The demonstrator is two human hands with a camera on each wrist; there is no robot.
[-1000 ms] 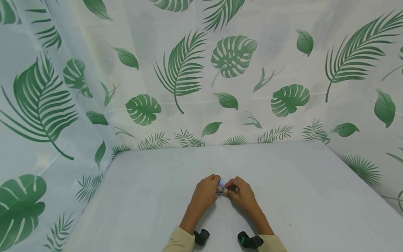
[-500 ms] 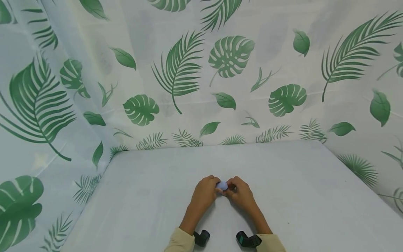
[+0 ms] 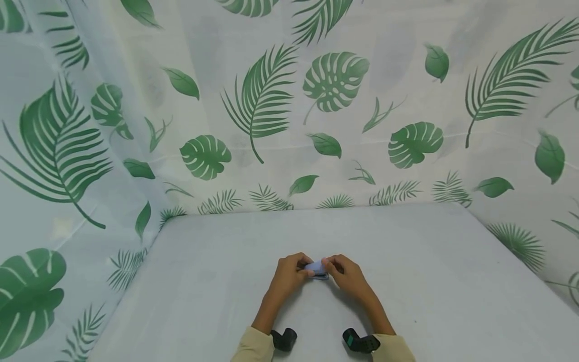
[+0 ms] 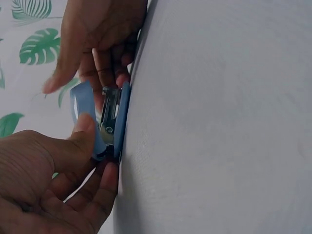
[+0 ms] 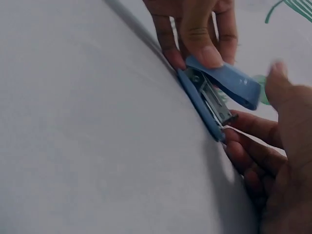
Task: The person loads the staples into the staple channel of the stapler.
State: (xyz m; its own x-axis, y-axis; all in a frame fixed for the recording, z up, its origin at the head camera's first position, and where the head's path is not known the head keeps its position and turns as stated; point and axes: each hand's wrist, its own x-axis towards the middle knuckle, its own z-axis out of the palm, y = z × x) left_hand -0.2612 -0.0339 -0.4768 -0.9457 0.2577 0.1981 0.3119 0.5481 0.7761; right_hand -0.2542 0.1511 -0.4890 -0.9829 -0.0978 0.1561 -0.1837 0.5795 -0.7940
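Observation:
A small light-blue stapler [image 3: 315, 268] stands low over the white table between the two hands. Its top cover [image 5: 236, 84] is tilted up from the metal staple channel [image 5: 214, 100], leaving a gap. My left hand [image 4: 53, 170] grips the hinge end, thumb pressed on the cover and fingers at the base. At the front end, my right hand [image 5: 292, 146] has its fingertips touching the base and channel tip, while its thumb is raised clear of the cover. Whether any staples lie in the channel cannot be made out.
The white table [image 3: 217, 281] spreads around both hands. Behind and beside it hangs a white curtain [image 3: 271, 176] printed with green leaves. Dark straps with small cameras [image 3: 285, 339] sit at the cuffs.
The stapler has turned, so its cover's length now shows crosswise instead of its rounded end. The left hand has shifted slightly left, and the right thumb has come off the stapler.

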